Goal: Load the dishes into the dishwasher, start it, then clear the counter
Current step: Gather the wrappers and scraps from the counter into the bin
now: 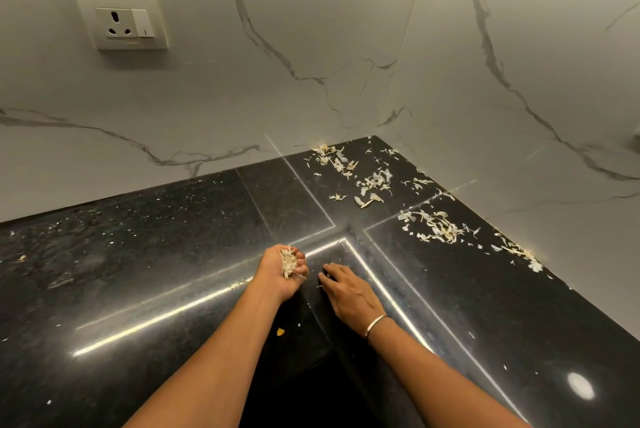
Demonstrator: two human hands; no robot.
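My left hand [282, 270] is cupped palm up over the black granite counter [156, 237], its fingers curled round a small heap of pale garlic peels [288, 264]. Just to its right, my right hand [346, 292] lies palm down on the counter, fingertips pinching at a thin scrap near its index finger. More loose peels [372, 181] are scattered across the far corner of the counter, and another cluster [436, 226] lies along the right wall.
Marble-patterned walls meet at the corner behind the counter. A wall socket with a switch [123, 22] sits upper left. A small yellow scrap [280, 332] lies between my forearms. Fine crumbs dot the left side of the counter.
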